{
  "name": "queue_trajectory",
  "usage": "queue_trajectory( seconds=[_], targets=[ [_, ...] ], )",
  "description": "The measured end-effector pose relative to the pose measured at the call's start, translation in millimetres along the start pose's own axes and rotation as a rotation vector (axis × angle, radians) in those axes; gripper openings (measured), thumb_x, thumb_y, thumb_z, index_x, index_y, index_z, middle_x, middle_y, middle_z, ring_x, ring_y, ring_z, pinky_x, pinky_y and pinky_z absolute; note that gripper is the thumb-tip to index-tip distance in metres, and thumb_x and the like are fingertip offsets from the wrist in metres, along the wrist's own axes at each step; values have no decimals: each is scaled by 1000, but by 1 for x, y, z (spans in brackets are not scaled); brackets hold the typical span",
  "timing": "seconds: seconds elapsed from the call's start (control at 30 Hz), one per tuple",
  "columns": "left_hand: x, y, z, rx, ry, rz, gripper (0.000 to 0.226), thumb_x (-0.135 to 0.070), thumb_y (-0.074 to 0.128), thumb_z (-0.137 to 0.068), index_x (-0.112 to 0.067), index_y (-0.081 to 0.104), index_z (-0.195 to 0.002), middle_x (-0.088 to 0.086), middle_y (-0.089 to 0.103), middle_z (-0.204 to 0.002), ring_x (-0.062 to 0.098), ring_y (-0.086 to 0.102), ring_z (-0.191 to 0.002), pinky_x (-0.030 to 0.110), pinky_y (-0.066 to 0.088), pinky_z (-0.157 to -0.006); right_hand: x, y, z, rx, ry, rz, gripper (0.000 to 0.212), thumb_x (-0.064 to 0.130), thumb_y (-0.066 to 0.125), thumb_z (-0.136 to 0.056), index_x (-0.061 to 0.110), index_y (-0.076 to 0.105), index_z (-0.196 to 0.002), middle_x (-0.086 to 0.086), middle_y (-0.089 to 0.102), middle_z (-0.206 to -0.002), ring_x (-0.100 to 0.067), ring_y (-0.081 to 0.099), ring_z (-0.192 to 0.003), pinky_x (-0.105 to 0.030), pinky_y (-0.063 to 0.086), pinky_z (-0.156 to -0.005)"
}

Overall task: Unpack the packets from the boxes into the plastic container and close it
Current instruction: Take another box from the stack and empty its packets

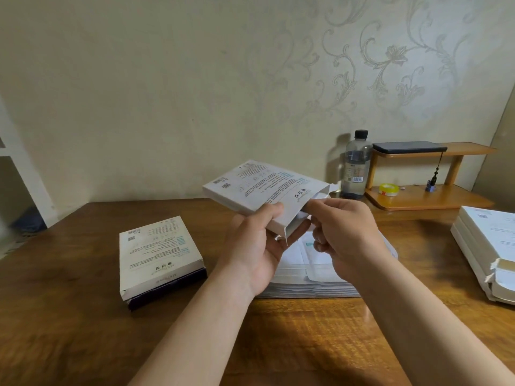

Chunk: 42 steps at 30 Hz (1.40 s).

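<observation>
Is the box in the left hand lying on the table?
No, the left hand grips the box in the air above the plastic container.

Two hands and forearms of one person, seen from above through the head camera. The left hand and the right hand are bare, and so are the left forearm and the right forearm, uncovered along their whole visible length down to the lower edge of the view. The skin of both forearms looks smooth and even. The knuckles of the right hand show as rounded folds. The wide-angle lens makes both forearms broaden markedly toward the lower edge, so that they look far thicker there than at the wrists.
</observation>
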State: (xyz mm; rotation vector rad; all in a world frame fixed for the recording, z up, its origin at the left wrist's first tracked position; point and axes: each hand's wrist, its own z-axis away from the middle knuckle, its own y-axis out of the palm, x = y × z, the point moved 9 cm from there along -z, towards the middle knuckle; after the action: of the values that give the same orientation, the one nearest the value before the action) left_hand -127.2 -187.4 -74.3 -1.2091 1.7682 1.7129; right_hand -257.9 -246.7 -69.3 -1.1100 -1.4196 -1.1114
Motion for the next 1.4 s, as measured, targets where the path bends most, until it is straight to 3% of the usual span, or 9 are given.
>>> queue_trajectory(
  seconds=[0.17, 0.3, 0.47, 0.6, 0.77, 1.0, 1.13, 1.27, 1.4],
  targets=[
    [1, -1, 0, -12, -12, 24, 34, -1, 55, -98, -21, 62, -125, 12, 77, -113, 28, 75, -102, 45, 61, -91, -8, 6, -9, 25, 141, -60, 16, -1, 62, -87, -15, 68, -93, -9, 42, -62, -13, 28, -45, -28, 24, -47],
    [-2, -3, -2, -30, -30, 135, 28, -1, 55, -99, -11, 64, -123, 16, 76, -113, 30, 75, -101, 44, 61, -90, -10, 22, -16, 38, 214, -112, 11, 1, 67, -84, 5, 63, -94, 0, 39, -50, -11, 27, -40, -24, 21, -44],
    [-8, -14, -5, -94, -16, 247, 26, -3, 57, -99, -8, 62, -125, 19, 75, -115, 33, 74, -106, 47, 60, -90, -5, 41, -23, 89, 276, -131, 9, 5, 63, -81, 9, 59, -89, -3, 37, -56, -12, 24, -41, -25, 20, -44],
    [-14, -26, -9, -152, 2, 309, 35, -6, 60, -99, -2, 58, -134, 25, 67, -129, 37, 66, -122, 43, 63, -86, 6, 59, -24, 165, 299, -145, 10, 10, 54, -82, 11, 53, -73, 0, 35, -48, -15, 31, -39, -26, 25, -45],
    [-17, -39, -12, -231, 8, 362, 43, -10, 66, -96, -1, 57, -138, 26, 66, -130, 34, 68, -118, 36, 64, -73, 21, 62, -27, 144, 202, -58, 7, 9, 56, -85, 7, 61, -79, -4, 56, -55, -17, 49, -41, -26, 33, -46],
    [-18, -49, -17, -277, 22, 362, 44, -10, 67, -96, -2, 56, -138, 26, 66, -129, 33, 72, -112, 38, 65, -71, 30, 66, -25, 190, 175, -87, 11, 2, 51, -89, -1, 62, -89, -16, 65, -69, -24, 63, -52, -28, 48, -48],
    [-21, -56, -19, -297, 38, 378, 45, -9, 66, -97, 1, 54, -140, 21, 73, -112, 29, 76, -98, 38, 64, -68, 31, 74, -21, 282, 247, -252, 19, 3, 39, -90, -2, 54, -99, -24, 67, -80, -34, 69, -62, -34, 58, -52],
    [-24, -57, -22, -254, 38, 416, 48, -8, 64, -97, 0, 52, -143, 26, 67, -127, 36, 72, -110, 40, 63, -72, 34, 64, -24, 329, 273, -469, 23, 7, 37, -88, 3, 46, -109, -31, 66, -112, -42, 70, -92, -43, 62, -67],
    [-22, -58, -23, -263, 30, 452, 49, -7, 64, -97, 1, 50, -143, 25, 69, -123, 37, 72, -109, 45, 64, -79, 49, 31, -43, 188, 38, -571, 11, 9, 46, -77, 8, 47, -88, -18, 58, -98, -33, 60, -104, -43, 58, -75]
  ],
)
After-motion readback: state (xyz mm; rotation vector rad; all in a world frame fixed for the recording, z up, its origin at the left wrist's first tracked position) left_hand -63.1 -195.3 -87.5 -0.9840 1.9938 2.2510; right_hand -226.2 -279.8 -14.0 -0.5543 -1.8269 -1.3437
